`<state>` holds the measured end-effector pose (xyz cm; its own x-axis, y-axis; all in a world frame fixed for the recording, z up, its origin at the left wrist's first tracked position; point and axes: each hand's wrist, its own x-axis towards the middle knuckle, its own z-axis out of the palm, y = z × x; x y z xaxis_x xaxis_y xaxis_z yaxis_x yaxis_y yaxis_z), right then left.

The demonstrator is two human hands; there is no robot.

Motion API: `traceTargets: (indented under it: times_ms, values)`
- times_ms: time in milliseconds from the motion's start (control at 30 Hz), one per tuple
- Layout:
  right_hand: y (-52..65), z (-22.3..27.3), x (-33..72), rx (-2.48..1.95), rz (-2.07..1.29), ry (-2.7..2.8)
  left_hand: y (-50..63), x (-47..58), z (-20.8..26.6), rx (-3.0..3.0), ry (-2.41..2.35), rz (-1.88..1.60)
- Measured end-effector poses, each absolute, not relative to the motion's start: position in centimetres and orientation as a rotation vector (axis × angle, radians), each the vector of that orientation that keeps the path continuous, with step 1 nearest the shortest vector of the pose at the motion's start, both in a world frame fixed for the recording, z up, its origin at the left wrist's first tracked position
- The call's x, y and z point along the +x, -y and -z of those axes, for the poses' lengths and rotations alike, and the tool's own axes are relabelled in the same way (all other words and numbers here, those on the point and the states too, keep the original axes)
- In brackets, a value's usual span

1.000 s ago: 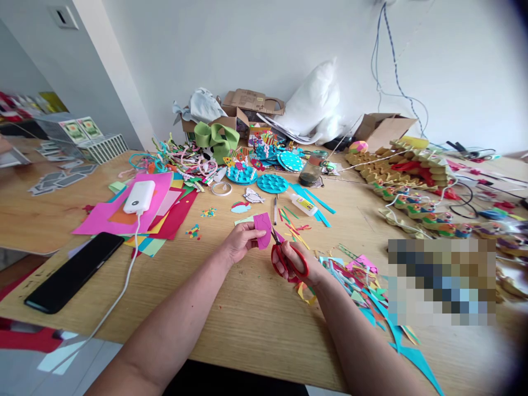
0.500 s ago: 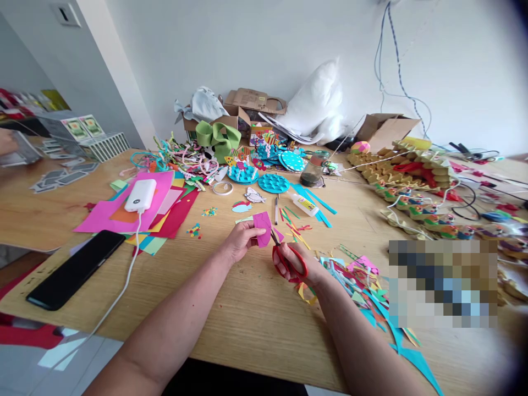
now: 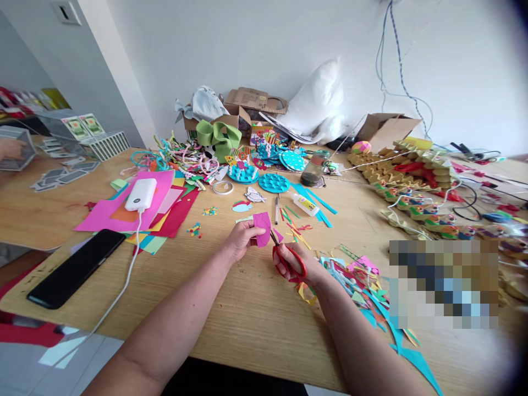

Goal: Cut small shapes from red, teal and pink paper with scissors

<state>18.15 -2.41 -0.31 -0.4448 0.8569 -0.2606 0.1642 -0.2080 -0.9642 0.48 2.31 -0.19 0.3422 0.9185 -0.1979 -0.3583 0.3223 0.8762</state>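
The left hand [image 3: 240, 242] is pinching the purple paper piece [image 3: 260, 227] between thumb and fingers, above the wooden table [image 3: 239, 324]. The right hand [image 3: 297, 261] is gripping the red-handled scissors [image 3: 276, 251] by the handle loops. The blades [image 3: 274, 238] are meeting the paper's right edge; whether they are parted cannot be determined. The fish-shaped cutout [image 3: 241, 207] and the pen [image 3: 276, 211] are lying just beyond the paper, near the white squeeze bottle [image 3: 305, 204]. Colored paper scraps [image 3: 365, 264] are lying right of the right hand. The black smartphone [image 3: 76, 268] is resting at far left.
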Motion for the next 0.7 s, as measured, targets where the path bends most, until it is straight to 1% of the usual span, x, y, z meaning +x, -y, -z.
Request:
traceTargets:
  times_ms: [700]
  values:
    - [2.68,-0.48,17.90,-1.244,-1.672,1.559,-1.96,0.64,-0.23,0.852,-0.810,-0.926]
